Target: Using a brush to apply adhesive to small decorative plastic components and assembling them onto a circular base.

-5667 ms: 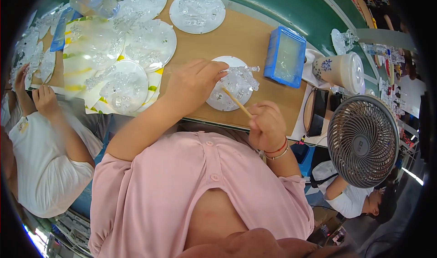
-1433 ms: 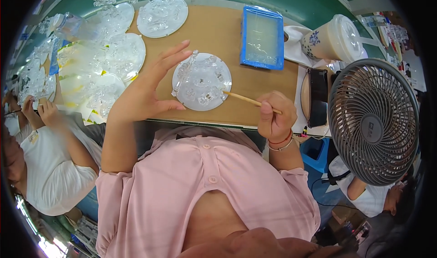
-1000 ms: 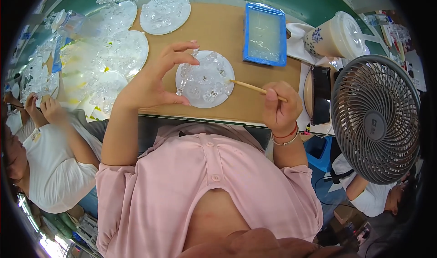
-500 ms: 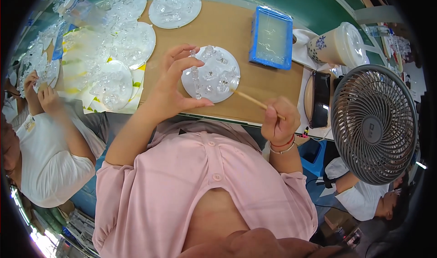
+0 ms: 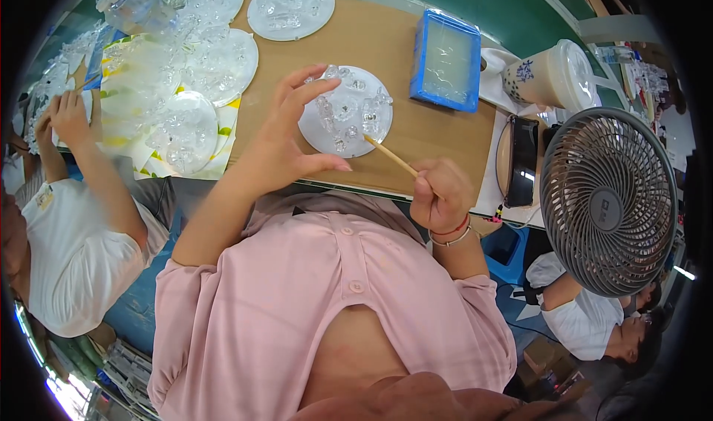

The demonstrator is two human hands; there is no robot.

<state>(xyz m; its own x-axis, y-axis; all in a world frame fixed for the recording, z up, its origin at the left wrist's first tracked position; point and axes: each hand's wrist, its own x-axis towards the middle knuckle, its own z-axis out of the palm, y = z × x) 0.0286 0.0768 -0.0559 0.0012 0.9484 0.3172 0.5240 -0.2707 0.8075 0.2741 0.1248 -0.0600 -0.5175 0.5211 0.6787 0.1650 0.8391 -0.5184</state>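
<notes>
My left hand (image 5: 286,135) holds a round clear plastic disc (image 5: 347,111) by its edge, thumb below and fingers on its top rim, tilted up above the brown table (image 5: 405,128). Small clear crystal-like pieces sit on the disc. My right hand (image 5: 440,196) grips a thin wooden stick (image 5: 392,158) whose tip touches the disc's lower right edge.
A blue rectangular tray (image 5: 446,59) lies behind the disc. Several more clear discs (image 5: 223,61) with pieces lie at the left on yellow-white sheets. A lidded cup (image 5: 549,78), a dark case (image 5: 520,160) and a grey fan (image 5: 609,202) stand at the right. A person in white (image 5: 70,220) works at my left.
My left hand has kept the disc raised, turning it slightly. The stick's tip stays at the disc's lower right edge while my right hand shifts a little.
</notes>
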